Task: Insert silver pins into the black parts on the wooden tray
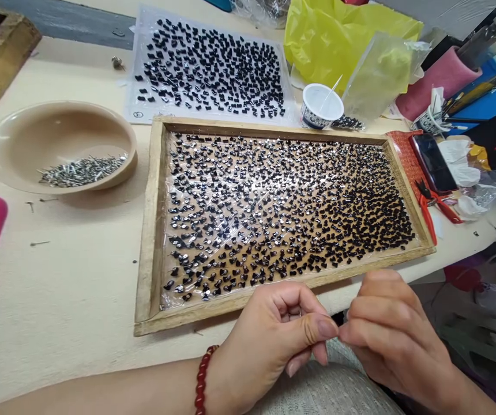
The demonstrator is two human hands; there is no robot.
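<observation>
My left hand (269, 340), with a red bead bracelet (202, 377) at the wrist, is closed in a pinch in front of the tray. Its thumb presses on the index finger. Fingertips of my right hand (397, 331) meet the left thumb tip, also pinched together. Whatever the fingers hold is too small or hidden to make out. Just beyond them lies a wooden-framed tray (149, 230), its clear-covered base dotted with rows of small glossy black pieces (269, 262), many with a shiny metal spot.
An oval beige bowl (23, 144) holds short metal pins (81, 171). Behind the tray are a white sheet (133, 98) of black pieces, a white cup (321, 101) and a yellow bag (317, 40). Right of it lie red-handled pliers (429, 216) and a phone (433, 161).
</observation>
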